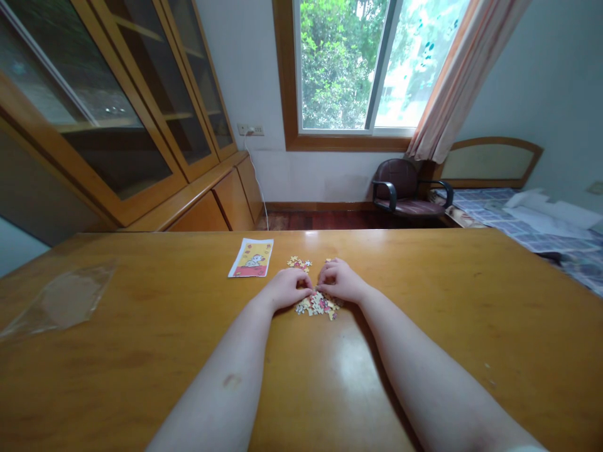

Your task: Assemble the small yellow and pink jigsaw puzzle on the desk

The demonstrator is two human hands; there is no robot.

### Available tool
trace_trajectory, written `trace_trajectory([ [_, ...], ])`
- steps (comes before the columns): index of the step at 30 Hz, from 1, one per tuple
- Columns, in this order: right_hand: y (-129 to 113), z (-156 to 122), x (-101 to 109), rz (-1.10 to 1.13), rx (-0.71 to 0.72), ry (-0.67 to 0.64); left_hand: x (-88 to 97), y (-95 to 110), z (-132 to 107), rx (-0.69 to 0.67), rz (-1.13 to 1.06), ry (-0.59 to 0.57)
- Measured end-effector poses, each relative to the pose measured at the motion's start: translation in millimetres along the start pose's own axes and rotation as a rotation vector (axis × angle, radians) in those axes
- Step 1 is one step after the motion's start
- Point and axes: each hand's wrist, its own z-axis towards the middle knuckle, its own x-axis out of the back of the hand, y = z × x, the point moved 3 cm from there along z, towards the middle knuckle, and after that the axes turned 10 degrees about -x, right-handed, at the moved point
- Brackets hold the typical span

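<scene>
Small jigsaw puzzle pieces [317,304] lie in a loose heap on the wooden table, just on the near side of my hands. My left hand [288,289] rests at the heap's left edge, fingers curled and thumb and forefinger closed at the pieces. Opposite it, my right hand [343,280] has its fingers bent and closed together, fingertips close to the left ones. Each seems to pinch a puzzle piece, mostly covered by the fingers. A smaller cluster of pieces [299,263] lies beyond my left hand. To the left is a picture card [254,258] showing a white animal on yellow and red.
A clear plastic bag [70,296] lies on the table's left side. Beyond the far table edge [424,233] are a dark armchair [400,188] and a bed [532,213] at right. Glass-doored cabinets [141,113] stand along the left, near a window [353,69].
</scene>
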Motion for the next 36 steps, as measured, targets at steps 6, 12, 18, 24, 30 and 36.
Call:
trace_trajectory([
  [6,13,4,7,-0.018,-0.133,0.208,-0.7,-3,-1,0.073,-0.043,0.009],
  [12,24,2,11,-0.21,-0.298,0.308,1.1,-5,-1,0.099,-0.041,0.063],
  [18,18,1,8,-0.195,-0.254,0.248,2.1,-11,-1,0.13,-0.022,0.165],
  [24,3,2,3,0.008,-0.059,0.121,3.1,-9,0,0.076,0.008,0.233],
  [30,0,4,-2,0.09,-0.07,0.091,2.4,-3,1,0.026,-0.03,0.191],
  [36,13,4,13,0.01,-0.194,0.262,2.9,-5,1,0.056,-0.009,0.174],
])
